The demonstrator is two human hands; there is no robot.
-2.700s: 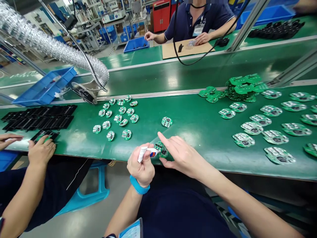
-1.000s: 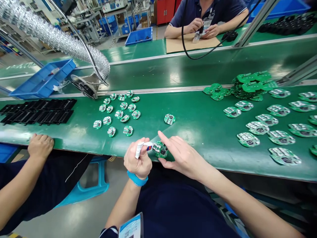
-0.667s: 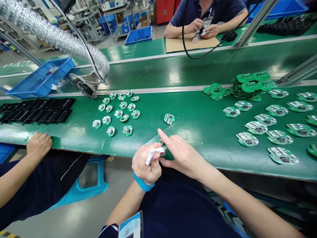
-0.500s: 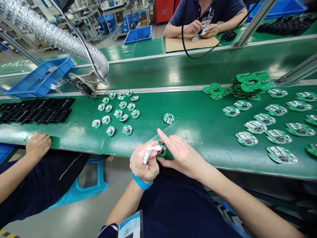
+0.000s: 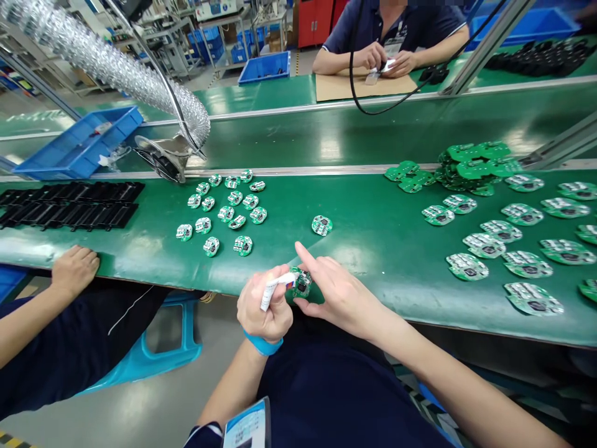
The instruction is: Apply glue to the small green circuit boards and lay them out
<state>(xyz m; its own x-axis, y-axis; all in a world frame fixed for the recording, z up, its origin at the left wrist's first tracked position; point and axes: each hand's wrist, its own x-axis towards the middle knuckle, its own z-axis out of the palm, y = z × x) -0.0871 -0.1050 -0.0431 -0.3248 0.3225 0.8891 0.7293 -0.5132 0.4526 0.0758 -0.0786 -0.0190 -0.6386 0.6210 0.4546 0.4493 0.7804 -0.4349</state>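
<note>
Green bench [image 5: 368,249], scattered boards [image 5: 242,246] to left and right. Near edge: right hand [image 5: 342,289], thumb and forefinger apart; any grip on circuit board [image 5: 303,285] impossible to tell. Left hand [image 5: 263,305], fingers clamped on white tube [image 5: 269,295]. Circuit board between both hands, just left of right hand's fingers. Tip of white tube at left side of circuit board, contact unclear.

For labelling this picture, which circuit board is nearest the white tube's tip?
The board between the left hand and right hand; all other boards lie farther from the tube.
</note>
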